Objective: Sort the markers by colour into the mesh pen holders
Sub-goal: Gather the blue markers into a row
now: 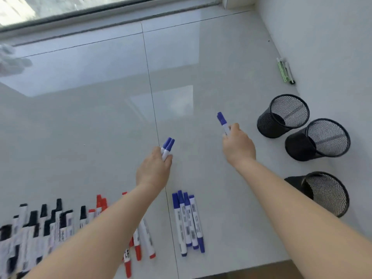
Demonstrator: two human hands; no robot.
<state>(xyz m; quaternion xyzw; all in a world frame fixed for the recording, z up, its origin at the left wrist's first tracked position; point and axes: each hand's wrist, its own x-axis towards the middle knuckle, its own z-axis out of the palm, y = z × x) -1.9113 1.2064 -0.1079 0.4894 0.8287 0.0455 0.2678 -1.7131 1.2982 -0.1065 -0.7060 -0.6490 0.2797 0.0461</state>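
Note:
My left hand grips a small bunch of blue-capped markers, caps pointing away from me. My right hand holds one blue marker, raised to the left of the holders. Three black mesh pen holders stand at the right: far holder, middle holder, near holder. All three look empty inside. Several blue markers lie side by side on the white tiled surface near me. Red markers lie partly under my left forearm. Black markers fill the lower left.
A green-and-white pen-like object lies by the right wall, beyond the holders. A window frame runs along the far edge. The surface's front edge is close at the lower right. A pale blurred thing sits at the far left.

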